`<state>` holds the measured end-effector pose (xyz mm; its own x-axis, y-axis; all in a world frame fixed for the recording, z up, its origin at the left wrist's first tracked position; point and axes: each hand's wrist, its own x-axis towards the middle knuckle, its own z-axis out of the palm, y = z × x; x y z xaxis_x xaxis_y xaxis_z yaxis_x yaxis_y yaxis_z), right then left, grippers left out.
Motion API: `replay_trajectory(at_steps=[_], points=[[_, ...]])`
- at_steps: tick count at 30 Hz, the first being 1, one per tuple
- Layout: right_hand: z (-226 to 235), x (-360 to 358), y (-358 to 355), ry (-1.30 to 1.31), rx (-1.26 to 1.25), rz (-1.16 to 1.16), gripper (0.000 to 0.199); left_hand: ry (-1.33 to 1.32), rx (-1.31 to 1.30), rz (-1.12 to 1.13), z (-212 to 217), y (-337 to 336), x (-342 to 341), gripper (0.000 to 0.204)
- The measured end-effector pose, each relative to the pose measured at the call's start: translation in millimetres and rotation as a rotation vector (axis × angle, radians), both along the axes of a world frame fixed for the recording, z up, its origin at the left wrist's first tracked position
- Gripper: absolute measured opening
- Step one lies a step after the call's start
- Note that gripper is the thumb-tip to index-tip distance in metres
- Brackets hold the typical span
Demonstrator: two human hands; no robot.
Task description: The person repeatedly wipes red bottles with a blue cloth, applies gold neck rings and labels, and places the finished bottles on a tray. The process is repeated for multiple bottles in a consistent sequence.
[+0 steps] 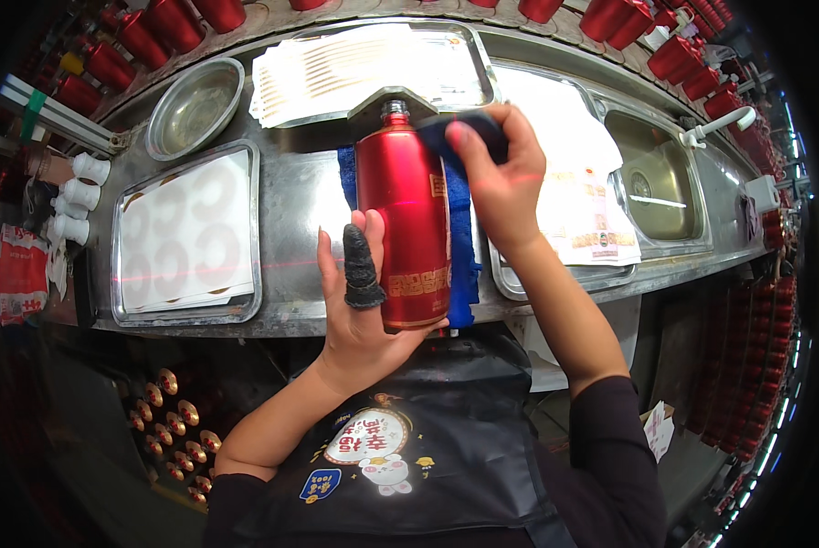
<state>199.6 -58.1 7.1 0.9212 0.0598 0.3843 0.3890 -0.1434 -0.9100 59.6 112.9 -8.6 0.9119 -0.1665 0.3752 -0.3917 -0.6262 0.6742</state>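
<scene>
A glossy red bottle (400,183) with gold print leans upright at the steel counter's front edge, its open threaded neck pointing away from me. My left hand (354,333) supports its lower end, thumb side under the base and fingers along the left side. A black wrap (364,269) covers one of those fingers. In my right hand (510,187) is a dark, flat pad (478,137), pinched between thumb and fingers and held against the bottle's right shoulder. Behind the bottle lies a blue cloth (462,247), and a metal bracket (414,99) surrounds the neck.
Trays with printed sheets (185,233) sit left, at the back (332,73) and right (574,201). A metal bowl (197,108) stands back left, a sink (651,173) with a white tap (720,126) far right. Red bottles (172,23) line the far conveyor.
</scene>
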Motion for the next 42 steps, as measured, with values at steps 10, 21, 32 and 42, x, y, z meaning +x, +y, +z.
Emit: replay_trajectory(at_steps=[10, 21, 32, 42], points=[[34, -37, -3, -0.128, -0.233, 0.283, 0.021, 0.133, -0.095, -0.041, -1, 16, -5, 0.137], [36, -38, 2, -0.206, -0.181, 0.272, 0.020, 0.261, -0.148, -0.088, -11, 28, -6, 0.127], [20, -79, -19, -0.467, -0.348, 0.334, 0.033, 0.235, -0.117, -0.071, -17, 32, -8, 0.123], [0, -133, -21, 0.115, -0.125, 0.000, 0.025, 0.360, -0.123, -0.090, -29, 35, -8, 0.115]])
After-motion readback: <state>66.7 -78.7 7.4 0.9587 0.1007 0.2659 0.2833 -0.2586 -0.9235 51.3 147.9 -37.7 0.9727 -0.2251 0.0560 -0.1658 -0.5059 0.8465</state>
